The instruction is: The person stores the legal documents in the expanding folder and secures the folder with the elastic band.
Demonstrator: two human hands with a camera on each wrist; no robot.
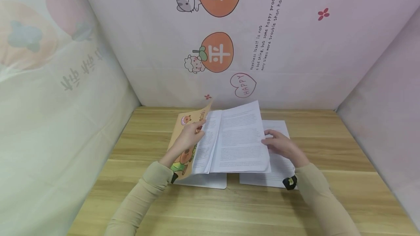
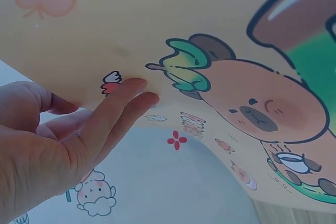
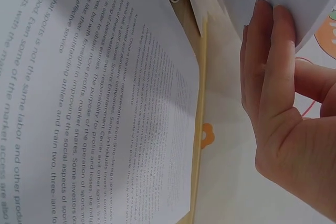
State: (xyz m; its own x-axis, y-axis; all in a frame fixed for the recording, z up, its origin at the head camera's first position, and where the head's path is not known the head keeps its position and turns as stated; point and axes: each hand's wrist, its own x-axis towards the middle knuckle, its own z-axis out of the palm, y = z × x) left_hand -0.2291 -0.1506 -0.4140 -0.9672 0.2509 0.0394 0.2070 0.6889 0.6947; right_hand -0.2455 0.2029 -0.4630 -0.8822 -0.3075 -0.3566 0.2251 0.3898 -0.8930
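An orange cover [image 1: 179, 130] with cartoon animals stands half lifted at the left of a stack of printed sheets [image 1: 242, 137]. My left hand [image 1: 189, 136] pinches the cover's edge between thumb and fingers; the left wrist view shows the fingers lying along the cartoon face [image 2: 262, 87]. My right hand [image 1: 280, 144] holds the right edge of the raised printed sheets, its fingers behind them and thumb in front in the right wrist view. Beneath that hand a printed paper [image 3: 105, 103] lies on the table. Whether the cover is bound to the sheets I cannot tell.
A white sheet or board [image 1: 210, 181] lies under the cover and stack. The wooden table [image 1: 242, 210] meets a printed cloth wall [image 1: 288, 83] at the back, with more cloth walls at left and right. A black device [image 1: 290, 182] sits at the right wrist.
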